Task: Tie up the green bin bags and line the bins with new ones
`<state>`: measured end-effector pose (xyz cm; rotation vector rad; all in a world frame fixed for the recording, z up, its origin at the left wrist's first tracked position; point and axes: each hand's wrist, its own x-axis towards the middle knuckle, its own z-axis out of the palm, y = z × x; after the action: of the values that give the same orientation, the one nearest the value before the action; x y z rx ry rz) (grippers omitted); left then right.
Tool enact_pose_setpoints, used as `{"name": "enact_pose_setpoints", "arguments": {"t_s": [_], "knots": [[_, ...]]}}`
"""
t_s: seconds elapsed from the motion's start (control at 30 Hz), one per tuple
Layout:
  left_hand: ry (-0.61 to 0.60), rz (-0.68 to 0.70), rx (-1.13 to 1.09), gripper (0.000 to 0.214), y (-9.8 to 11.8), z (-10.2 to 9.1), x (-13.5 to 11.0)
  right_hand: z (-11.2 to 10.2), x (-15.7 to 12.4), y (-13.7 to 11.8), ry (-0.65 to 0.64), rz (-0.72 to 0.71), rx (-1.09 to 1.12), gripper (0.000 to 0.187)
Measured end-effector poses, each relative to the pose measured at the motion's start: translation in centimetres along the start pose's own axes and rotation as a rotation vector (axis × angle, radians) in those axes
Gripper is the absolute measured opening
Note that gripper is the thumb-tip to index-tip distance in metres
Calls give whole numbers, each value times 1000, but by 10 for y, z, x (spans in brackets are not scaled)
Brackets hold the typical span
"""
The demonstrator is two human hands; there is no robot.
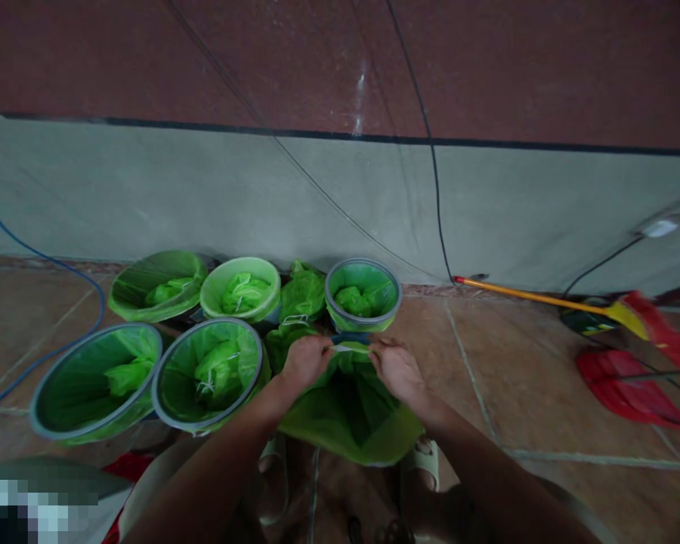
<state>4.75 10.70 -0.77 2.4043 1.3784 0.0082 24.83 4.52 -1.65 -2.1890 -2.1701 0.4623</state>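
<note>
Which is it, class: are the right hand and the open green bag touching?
Touching. The head view shows the right hand pinching the open green bag at its edge.

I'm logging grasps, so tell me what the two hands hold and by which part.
The left hand and right hand both hold the nearest green bag by the far edge of its mouth.

From afar I make out a cleaning-supplies corner: round, green-lined plastic bins point(175, 370) left of the left hand point(307, 358), an orange-handled, red-bristled broom point(521, 292) beyond the right hand point(397, 367).
</note>
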Motion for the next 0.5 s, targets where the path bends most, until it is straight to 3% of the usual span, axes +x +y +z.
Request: {"name": "enact_pose_setpoints", "arguments": {"t_s": [0.33,0.5], "knots": [[-11,-75,27,26,-9,10,2,-1,5,15,27,111,172,28],[-45,-111,6,24,-14,6,4,5,4,20,99,42,213,37]]}}
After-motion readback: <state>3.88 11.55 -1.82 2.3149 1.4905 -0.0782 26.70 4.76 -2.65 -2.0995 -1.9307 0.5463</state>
